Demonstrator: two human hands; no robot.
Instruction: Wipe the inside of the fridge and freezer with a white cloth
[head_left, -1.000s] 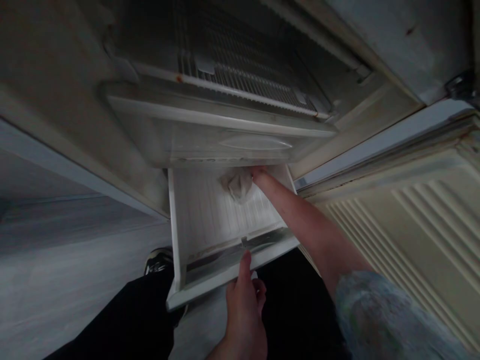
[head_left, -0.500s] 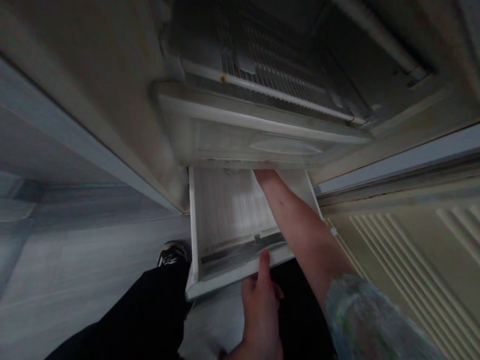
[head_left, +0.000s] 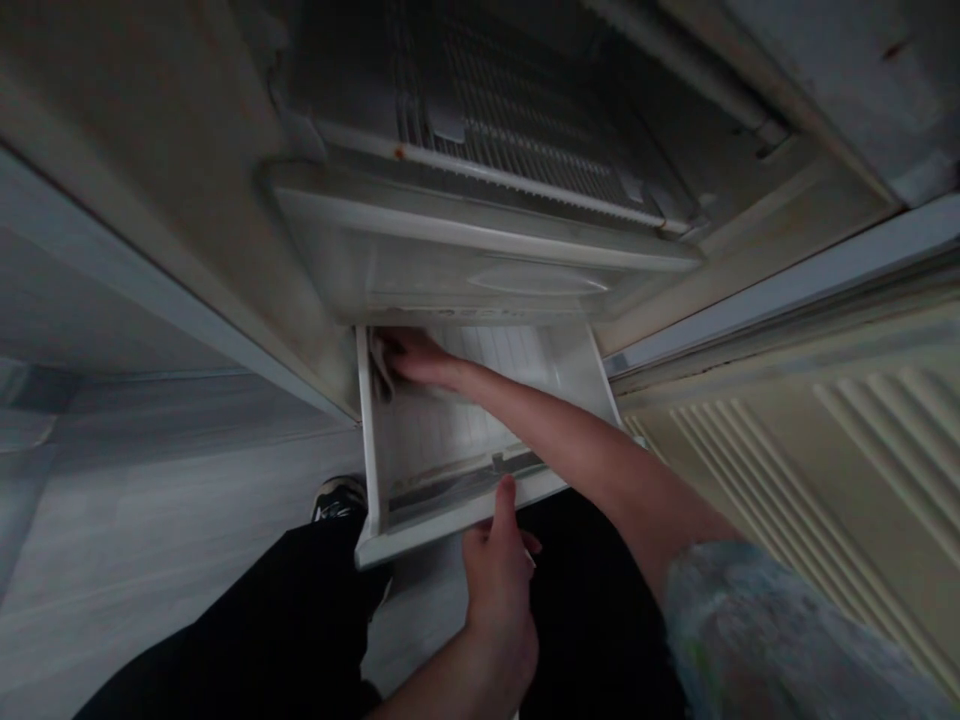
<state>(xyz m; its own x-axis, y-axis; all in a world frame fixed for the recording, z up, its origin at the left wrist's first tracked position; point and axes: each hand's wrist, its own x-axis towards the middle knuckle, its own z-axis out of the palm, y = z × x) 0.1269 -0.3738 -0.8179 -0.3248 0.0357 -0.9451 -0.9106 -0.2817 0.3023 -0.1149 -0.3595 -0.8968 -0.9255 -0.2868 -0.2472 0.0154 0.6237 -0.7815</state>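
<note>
A white freezer drawer [head_left: 386,545] is pulled out at the bottom of the refrigerator, its ribbed floor showing. My left hand [head_left: 499,575] grips the middle of the drawer's front edge, thumb over the top and fingers curled beneath. Inside the drawer, at the back left, my right hand [head_left: 424,360] presses a greyish cloth [head_left: 382,370] against the left side wall. The right forearm crosses over the drawer from the right. Part of the cloth is hidden under the fingers.
Above stands a closed drawer front [head_left: 480,275] with an oval handle recess. Higher up is a wire-ribbed shelf [head_left: 525,130] with a rust spot. The ridged inner door [head_left: 787,470] stands at right. A shoe [head_left: 341,497] is on the floor left of the drawer.
My right hand has come out from beneath the upper drawer front and moved left to the side wall, bringing the cloth into view. My left hand keeps its hold on the drawer.
</note>
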